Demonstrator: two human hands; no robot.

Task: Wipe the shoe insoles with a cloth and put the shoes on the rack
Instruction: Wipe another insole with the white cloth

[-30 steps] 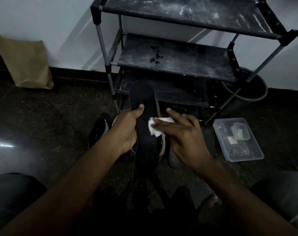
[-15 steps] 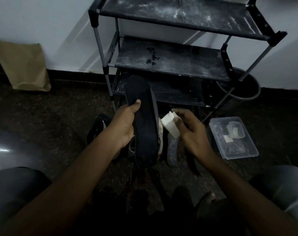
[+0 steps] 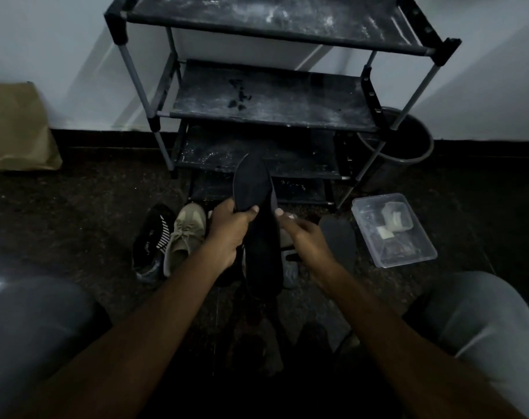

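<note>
Change: cloth (image 3: 288, 216) now lifted off insole (image 3: 261, 252), wiping pass over | left hand (image 3: 227, 234): grip curled round insole, thumb on top, held before rack (image 3: 269, 98) | right hand (image 3: 305, 240): pinches cloth, mostly hidden, just beside insole | tan shoe (image 3: 186, 234) on floor, rack shelves bare; racking not yet begun.

The person sits on the dark floor facing a dusty black rack (image 3: 269, 95) that stands at the floor's far edge against the wall. Their left hand (image 3: 227, 234) grips a dark insole (image 3: 257, 207) upright, thumb across its face. Their right hand (image 3: 305, 237), just beside it, pinches a white cloth (image 3: 290, 216), mostly hidden. A khaki shoe (image 3: 186, 234) and a black striped shoe (image 3: 154, 237) lie to the left, and a clear plastic box (image 3: 393, 231) to the right.
</note>
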